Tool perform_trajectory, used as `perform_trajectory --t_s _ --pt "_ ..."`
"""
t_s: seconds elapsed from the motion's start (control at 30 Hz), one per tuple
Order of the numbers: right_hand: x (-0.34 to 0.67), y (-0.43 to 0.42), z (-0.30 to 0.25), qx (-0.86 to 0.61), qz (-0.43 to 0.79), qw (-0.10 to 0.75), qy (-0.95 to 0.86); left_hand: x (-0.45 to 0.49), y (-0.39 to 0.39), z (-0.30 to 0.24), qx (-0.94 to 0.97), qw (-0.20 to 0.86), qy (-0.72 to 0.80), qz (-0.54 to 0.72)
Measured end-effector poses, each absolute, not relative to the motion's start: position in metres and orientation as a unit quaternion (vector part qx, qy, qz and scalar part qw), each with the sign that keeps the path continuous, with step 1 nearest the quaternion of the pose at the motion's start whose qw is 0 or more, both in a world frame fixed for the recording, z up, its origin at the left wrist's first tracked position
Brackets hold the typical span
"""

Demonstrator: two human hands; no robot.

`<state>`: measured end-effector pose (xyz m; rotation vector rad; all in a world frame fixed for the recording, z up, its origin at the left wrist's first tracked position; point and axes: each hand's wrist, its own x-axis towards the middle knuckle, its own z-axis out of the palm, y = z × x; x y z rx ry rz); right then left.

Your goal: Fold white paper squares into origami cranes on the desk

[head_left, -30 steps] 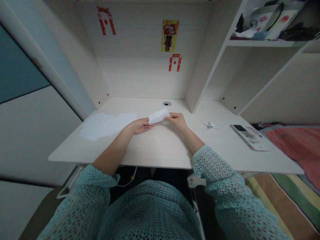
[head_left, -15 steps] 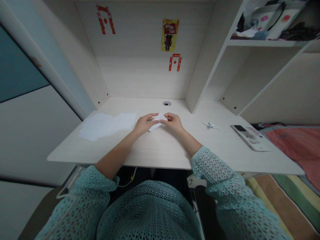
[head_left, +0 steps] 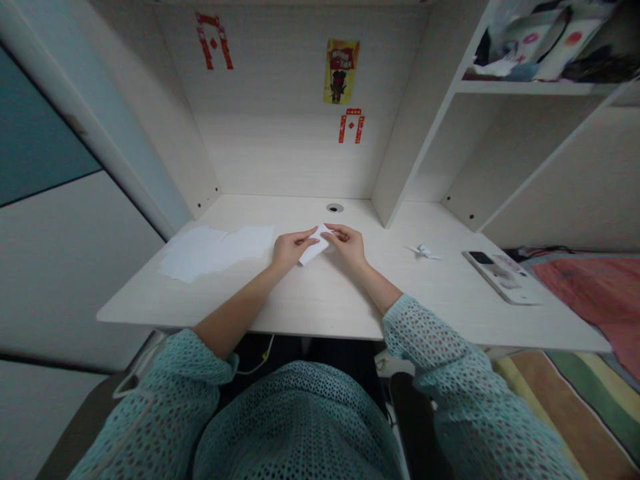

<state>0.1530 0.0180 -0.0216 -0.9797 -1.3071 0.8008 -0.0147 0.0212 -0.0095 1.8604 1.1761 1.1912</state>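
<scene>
A small piece of folded white paper (head_left: 314, 251) is held between my two hands, just above the middle of the desk (head_left: 320, 303). My left hand (head_left: 290, 249) pinches its left edge with thumb and fingers. On the other side, my right hand (head_left: 350, 243) grips the upper right corner between thumb and forefinger. The paper's lower end slants down toward me, and its finer creases are too small to make out. Off to the right lies a small folded white paper figure (head_left: 423, 251), touched by neither hand.
Loose white paper sheets (head_left: 210, 252) overlap on the left of the desk. A phone (head_left: 500, 277) lies near the right end. Behind, a back panel carries red and yellow stickers, and an upright divider (head_left: 415, 120) meets the desk. A cable hole (head_left: 335, 208) sits at the back.
The folded paper has turned a little and shows more of its face. My right thumb has shifted up toward its top corner, and my left fingers have moved slightly along the edge.
</scene>
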Motion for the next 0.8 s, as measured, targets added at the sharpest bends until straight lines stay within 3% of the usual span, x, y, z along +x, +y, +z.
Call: perform_trajectory --t_s 0.53,0.8 --pt "0.148 0.015 -0.018 -0.428 0.36 0.646 -0.519 -0.011 0.017 -0.009 0.698 0.289 0.453 0.473" --pt "0.135 0.012 -0.022 -0.454 0.488 0.551 -0.502 -0.009 0.014 -0.003 0.619 0.318 0.489 0.526"
